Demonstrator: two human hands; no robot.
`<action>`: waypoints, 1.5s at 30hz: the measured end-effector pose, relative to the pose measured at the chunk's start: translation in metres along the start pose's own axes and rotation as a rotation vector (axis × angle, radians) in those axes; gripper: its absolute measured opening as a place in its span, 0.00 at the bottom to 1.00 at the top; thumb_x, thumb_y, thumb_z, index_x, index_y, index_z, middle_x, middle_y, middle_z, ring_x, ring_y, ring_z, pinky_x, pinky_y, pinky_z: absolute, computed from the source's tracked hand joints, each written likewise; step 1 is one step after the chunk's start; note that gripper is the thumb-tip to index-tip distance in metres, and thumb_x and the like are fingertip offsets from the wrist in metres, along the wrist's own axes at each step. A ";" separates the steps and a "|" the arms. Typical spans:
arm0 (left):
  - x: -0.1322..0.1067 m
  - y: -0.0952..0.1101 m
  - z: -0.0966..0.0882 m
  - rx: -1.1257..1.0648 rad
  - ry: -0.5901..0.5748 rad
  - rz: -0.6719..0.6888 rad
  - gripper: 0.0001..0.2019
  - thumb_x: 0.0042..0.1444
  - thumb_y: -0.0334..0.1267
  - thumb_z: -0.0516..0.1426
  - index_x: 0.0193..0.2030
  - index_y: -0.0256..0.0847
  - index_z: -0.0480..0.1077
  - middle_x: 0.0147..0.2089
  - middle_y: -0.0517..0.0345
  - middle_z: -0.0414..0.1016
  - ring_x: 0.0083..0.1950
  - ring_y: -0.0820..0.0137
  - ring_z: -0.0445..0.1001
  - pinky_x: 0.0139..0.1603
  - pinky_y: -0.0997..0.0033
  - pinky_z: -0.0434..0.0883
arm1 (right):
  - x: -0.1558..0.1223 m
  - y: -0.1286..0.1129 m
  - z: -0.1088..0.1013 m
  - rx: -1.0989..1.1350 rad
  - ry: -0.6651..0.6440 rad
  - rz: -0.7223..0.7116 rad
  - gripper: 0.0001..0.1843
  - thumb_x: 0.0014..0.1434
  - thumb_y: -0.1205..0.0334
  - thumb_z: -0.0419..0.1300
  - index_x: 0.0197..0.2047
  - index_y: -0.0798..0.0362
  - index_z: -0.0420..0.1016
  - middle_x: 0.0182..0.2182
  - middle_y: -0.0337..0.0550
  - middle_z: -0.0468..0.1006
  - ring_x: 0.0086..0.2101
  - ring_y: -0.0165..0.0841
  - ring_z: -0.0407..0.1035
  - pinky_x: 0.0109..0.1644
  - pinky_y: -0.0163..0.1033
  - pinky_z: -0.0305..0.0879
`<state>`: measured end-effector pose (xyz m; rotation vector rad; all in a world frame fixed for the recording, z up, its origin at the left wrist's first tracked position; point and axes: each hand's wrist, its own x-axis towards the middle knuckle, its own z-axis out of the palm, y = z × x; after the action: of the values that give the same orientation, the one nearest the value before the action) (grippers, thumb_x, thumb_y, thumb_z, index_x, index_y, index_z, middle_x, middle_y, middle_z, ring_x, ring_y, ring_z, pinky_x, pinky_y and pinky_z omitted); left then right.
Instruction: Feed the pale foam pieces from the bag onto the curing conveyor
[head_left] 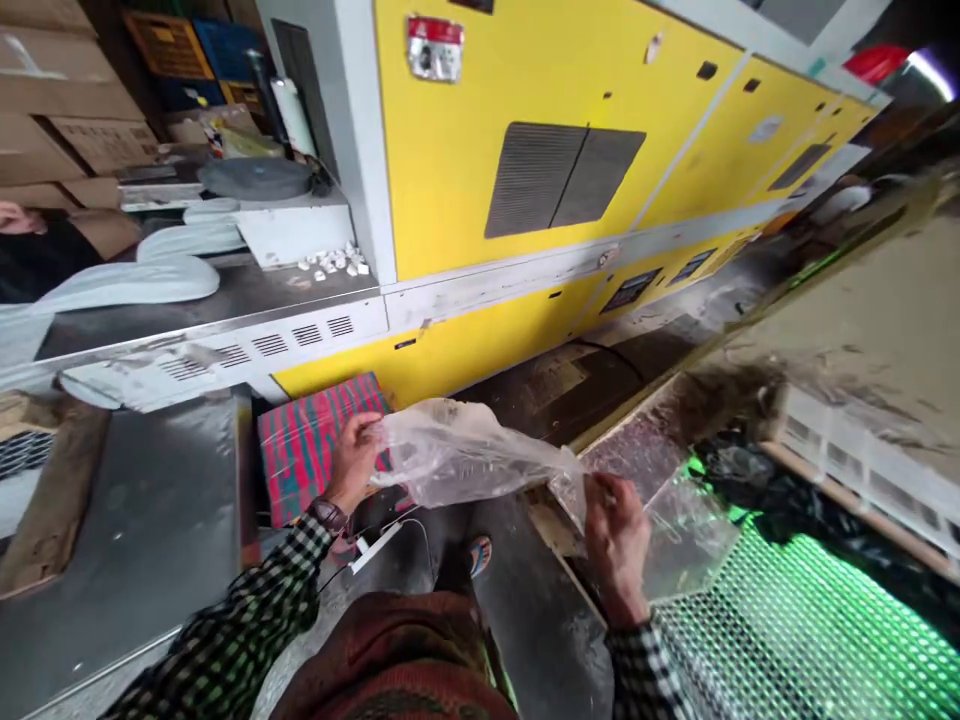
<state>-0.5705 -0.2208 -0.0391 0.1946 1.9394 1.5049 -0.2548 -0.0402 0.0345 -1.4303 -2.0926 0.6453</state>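
Note:
A clear plastic bag is stretched out in the air in front of my body. My left hand pinches its left end, with the fingers closed on the film. At the opposite end, my right hand grips the bag's other edge between curled fingers. The film sags and wrinkles between the two hands. Behind my left hand stands a seat or box covered in red and green striped cloth. Beneath my right hand lies more clear plastic sheeting.
A large yellow machine fills the far side. To the left are a metal table and a ledge with white pieces. A power strip lies on the floor. Green-lit mesh is at right. Another person's hand shows far left.

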 end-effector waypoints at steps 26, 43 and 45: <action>0.276 0.090 0.421 0.597 -0.806 0.432 0.16 0.62 0.42 0.53 0.52 0.41 0.76 0.48 0.51 0.82 0.44 0.62 0.79 0.47 0.67 0.72 | 0.109 0.135 0.069 -0.085 0.287 0.646 0.19 0.69 0.44 0.55 0.43 0.50 0.76 0.35 0.46 0.81 0.33 0.40 0.75 0.39 0.43 0.69; 0.501 0.172 0.473 0.702 -1.186 0.468 0.15 0.62 0.44 0.54 0.49 0.42 0.76 0.40 0.57 0.82 0.39 0.64 0.78 0.40 0.71 0.70 | 0.303 0.097 0.134 0.069 0.514 0.886 0.26 0.62 0.37 0.61 0.45 0.53 0.76 0.36 0.44 0.78 0.36 0.38 0.70 0.41 0.43 0.66; 0.517 0.174 0.470 0.704 -1.200 0.467 0.15 0.62 0.45 0.54 0.49 0.43 0.77 0.42 0.56 0.83 0.40 0.63 0.79 0.40 0.71 0.70 | 0.326 0.096 0.145 0.069 0.525 0.851 0.25 0.62 0.38 0.62 0.46 0.53 0.76 0.37 0.45 0.79 0.37 0.39 0.70 0.42 0.44 0.67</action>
<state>-0.7423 0.4701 -0.1465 1.5339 1.2976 0.5294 -0.3838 0.2841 -0.0873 -2.1560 -1.0106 0.5398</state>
